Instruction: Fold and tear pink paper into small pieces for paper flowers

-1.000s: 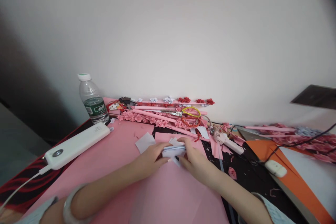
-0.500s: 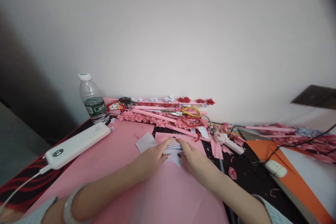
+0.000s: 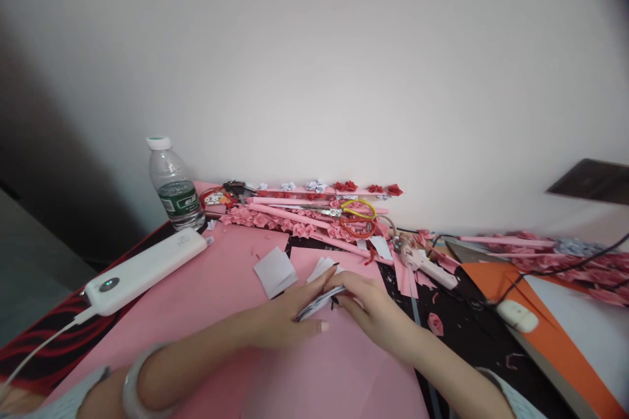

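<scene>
Between my two hands is a small stack of pale paper pieces [image 3: 319, 303], tilted and seen mostly edge-on. My left hand [image 3: 292, 311] closes on its left side, thumb below and fingers over it. From the other side my right hand [image 3: 362, 301] grips the stack, fingertips bent around its end. Just left of my left hand a white square of paper [image 3: 275, 271] lies on the pink sheet [image 3: 230, 275]. More white paper [image 3: 320, 268] shows behind my fingers, partly hidden.
Along the wall lie paper-flower stems [image 3: 295, 217], yellow-and-red-handled scissors [image 3: 356, 211] and a pinkish glue gun [image 3: 427, 265]. A water bottle [image 3: 177, 193] and a white power bank [image 3: 147, 272] stand left. Orange sheets [image 3: 545, 314] and a white mouse-like device [image 3: 517, 315] are right.
My hands have turned the paper stack from nearly level to slanted and moved it slightly nearer me. White paper behind it is now uncovered.
</scene>
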The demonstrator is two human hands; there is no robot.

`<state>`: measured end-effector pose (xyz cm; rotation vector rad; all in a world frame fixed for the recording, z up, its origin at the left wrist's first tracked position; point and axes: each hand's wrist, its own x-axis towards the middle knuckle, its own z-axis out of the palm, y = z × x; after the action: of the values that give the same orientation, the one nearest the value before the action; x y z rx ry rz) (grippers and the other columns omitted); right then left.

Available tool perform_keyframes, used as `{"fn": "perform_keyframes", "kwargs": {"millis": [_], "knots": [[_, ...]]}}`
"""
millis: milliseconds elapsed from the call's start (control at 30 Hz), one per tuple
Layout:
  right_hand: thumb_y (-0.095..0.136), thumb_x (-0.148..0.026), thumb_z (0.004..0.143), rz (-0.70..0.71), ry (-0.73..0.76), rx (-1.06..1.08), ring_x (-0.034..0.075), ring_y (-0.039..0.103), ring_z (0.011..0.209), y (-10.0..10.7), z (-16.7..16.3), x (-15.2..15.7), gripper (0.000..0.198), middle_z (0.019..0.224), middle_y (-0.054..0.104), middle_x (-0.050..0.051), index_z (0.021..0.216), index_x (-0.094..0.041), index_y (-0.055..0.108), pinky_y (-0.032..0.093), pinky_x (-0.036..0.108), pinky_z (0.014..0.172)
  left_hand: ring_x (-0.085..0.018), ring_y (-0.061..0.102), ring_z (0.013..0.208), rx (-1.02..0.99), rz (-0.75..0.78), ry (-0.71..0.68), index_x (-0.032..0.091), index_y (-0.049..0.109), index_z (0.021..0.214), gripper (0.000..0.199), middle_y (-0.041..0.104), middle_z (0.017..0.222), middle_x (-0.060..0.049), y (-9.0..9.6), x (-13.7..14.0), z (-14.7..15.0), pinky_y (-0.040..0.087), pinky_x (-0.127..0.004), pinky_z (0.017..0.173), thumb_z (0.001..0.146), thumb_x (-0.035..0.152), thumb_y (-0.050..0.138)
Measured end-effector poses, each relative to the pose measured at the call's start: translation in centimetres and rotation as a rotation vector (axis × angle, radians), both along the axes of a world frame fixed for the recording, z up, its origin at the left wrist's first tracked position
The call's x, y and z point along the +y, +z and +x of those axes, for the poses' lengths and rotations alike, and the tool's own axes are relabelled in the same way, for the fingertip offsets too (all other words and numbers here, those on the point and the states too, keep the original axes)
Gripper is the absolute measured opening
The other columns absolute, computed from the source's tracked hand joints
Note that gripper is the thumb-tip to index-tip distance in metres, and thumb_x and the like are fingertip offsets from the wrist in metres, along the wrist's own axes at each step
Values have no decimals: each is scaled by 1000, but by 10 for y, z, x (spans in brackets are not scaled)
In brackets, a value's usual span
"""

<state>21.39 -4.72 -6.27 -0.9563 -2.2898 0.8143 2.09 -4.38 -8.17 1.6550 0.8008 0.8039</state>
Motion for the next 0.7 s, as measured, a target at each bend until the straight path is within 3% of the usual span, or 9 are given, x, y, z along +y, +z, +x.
{"fn": "perform_keyframes", "kwargs": {"millis": [100,200,333,533,700], "knots": [[40,-9,84,169,-56,25,16,52,98,0,-3,-5,36,110,53,9,118,-21,43,46,29,81,-27,31,125,43,148,-177,24,27,136,57,37,136,-3,-2,3,0,26,-40,103,82,19,45],[43,-9,82,430,-99,-73,21,38,117,3,-5,-11,49,128,41,11,129,-21,35,40,37,93,-26,42,116,6,226,-178,25,25,135,54,39,134,-6,-8,7,-1,35,-39,97,85,19,42],[46,-9,82,678,-63,-246,25,33,122,3,-5,-15,46,130,42,11,127,-19,42,36,42,97,-23,47,109,-24,269,-141,23,32,131,45,43,130,-8,-11,9,-2,38,-37,93,87,21,40],[46,-11,83,769,-59,-414,30,29,125,-4,-3,-16,47,137,36,12,130,-15,40,37,46,95,-24,46,112,-91,169,-105,26,31,132,45,41,132,-8,-14,11,-5,42,-34,88,87,28,40],[44,-12,85,769,-42,-501,31,24,127,-5,-2,-19,49,141,28,10,133,-15,35,34,50,96,-23,53,102,-213,-19,-38,31,37,129,48,44,129,-4,-30,15,-2,48,-30,73,83,29,48]]}}
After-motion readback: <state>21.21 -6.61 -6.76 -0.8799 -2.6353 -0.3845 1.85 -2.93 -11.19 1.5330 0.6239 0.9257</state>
